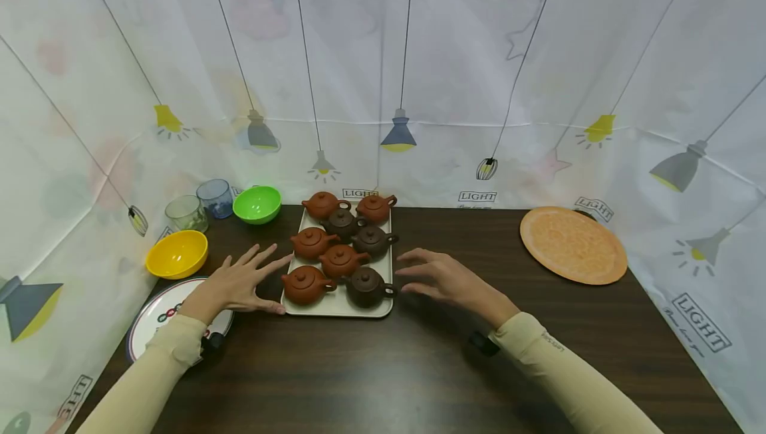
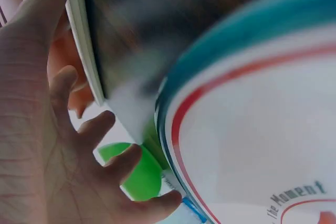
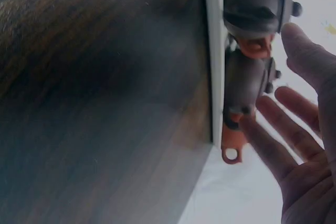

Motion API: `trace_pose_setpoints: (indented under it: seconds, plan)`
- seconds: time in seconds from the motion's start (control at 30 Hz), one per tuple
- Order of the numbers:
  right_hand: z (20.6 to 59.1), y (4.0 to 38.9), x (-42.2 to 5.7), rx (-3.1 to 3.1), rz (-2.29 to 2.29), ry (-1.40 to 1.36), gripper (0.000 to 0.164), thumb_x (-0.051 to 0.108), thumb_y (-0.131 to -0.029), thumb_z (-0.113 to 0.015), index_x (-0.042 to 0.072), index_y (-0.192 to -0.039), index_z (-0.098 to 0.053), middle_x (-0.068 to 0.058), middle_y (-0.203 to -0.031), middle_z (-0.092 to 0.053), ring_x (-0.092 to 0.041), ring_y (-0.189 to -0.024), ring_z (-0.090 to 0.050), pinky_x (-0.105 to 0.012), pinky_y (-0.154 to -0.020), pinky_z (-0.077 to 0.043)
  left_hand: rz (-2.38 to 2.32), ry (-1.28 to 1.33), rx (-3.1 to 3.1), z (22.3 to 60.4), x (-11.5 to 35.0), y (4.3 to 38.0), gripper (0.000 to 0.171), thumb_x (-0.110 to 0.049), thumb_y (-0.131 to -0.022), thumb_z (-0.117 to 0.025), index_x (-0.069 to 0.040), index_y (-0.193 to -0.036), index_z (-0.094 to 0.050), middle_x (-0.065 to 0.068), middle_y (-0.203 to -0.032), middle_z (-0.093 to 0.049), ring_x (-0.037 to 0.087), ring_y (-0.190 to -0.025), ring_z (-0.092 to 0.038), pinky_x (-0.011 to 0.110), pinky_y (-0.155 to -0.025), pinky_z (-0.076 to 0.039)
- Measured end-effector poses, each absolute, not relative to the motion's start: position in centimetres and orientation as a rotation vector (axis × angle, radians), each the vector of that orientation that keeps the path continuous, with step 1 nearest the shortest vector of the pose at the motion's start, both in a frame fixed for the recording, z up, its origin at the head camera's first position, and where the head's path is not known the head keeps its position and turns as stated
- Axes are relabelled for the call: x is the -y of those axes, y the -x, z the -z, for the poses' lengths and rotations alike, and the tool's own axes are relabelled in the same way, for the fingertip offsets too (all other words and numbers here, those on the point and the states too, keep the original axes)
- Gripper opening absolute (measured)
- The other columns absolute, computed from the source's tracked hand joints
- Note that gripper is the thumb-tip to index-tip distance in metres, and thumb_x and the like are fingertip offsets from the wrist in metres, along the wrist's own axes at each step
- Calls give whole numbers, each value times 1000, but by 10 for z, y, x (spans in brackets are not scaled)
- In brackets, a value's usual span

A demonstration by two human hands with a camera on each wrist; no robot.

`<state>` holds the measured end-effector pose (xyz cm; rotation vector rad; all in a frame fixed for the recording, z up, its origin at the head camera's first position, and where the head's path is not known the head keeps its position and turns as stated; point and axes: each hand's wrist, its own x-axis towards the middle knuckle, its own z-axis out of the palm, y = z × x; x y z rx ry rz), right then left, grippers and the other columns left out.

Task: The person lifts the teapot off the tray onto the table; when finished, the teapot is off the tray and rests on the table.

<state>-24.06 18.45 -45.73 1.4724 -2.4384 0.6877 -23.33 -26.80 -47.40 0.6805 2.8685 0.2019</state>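
Note:
A white rectangular tray [image 1: 359,312] on the dark table carries several small teapots, some reddish-brown like the front-left teapot [image 1: 305,285], others dark brown like the front-right teapot [image 1: 366,287]. My left hand [image 1: 239,282] spreads its fingers at the tray's left side, thumb tip right at the front-left corner. Off the tray's right side my right hand [image 1: 445,279] hovers with loosely bent fingers and an empty palm. In the right wrist view its fingers [image 3: 273,150] overlap the dark teapots. The left wrist view shows the left fingers [image 2: 126,161] spread, holding nothing.
A round white plate [image 1: 143,327] with a dark rim lies under the left forearm. Behind it stand a yellow bowl [image 1: 177,254], a clear glass [image 1: 187,213], a blue glass [image 1: 216,198] and a green bowl [image 1: 257,205]. A round orange-tan board [image 1: 573,245] lies at the right.

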Motion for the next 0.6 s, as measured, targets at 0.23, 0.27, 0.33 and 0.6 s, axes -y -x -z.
trace_pose_setpoints:
  seconds: [0.23, 0.27, 0.33, 0.6]
  plan:
    - [473, 243, -178, 2332, -723, -1591, 25, 0, -89, -85, 1, -114, -83, -17, -113, -80, -22, -94, -82, -25, -77, -65, -243, -631, -2729, 476, 269, 239, 109, -80, -84, -72, -30, -171, -27, 20, -179, -20, 59, -161, -18, 92, -112, -23]
    - [474, 243, -177, 2327, -733, -1595, 25, 0, -89, -84, 1, -114, -83, -15, -112, -81, -20, -93, -82, -23, -76, -65, -248, -624, -2714, 476, 269, 239, 109, -80, -85, -71, -30, -171, -27, 20, -179, -19, 60, -161, -17, 93, -111, -23]
    - [476, 242, -175, 2320, -740, -1594, 25, 0, -90, -84, 2, -115, -83, -12, -108, -81, -17, -90, -81, -20, -75, -63, -258, -610, -2695, 475, 269, 240, 110, -80, -85, -71, -31, -171, -25, 20, -180, -17, 60, -162, -15, 93, -111, -22]
    - [479, 241, -164, 2284, -835, -1552, 25, -2, -88, -84, 0, -113, -83, -8, -95, -82, -11, -80, -78, -20, -70, -62, -265, -569, -2645, 472, 263, 244, 114, -83, -84, -70, -32, -173, -19, 22, -180, -12, 63, -161, -10, 96, -107, -20]
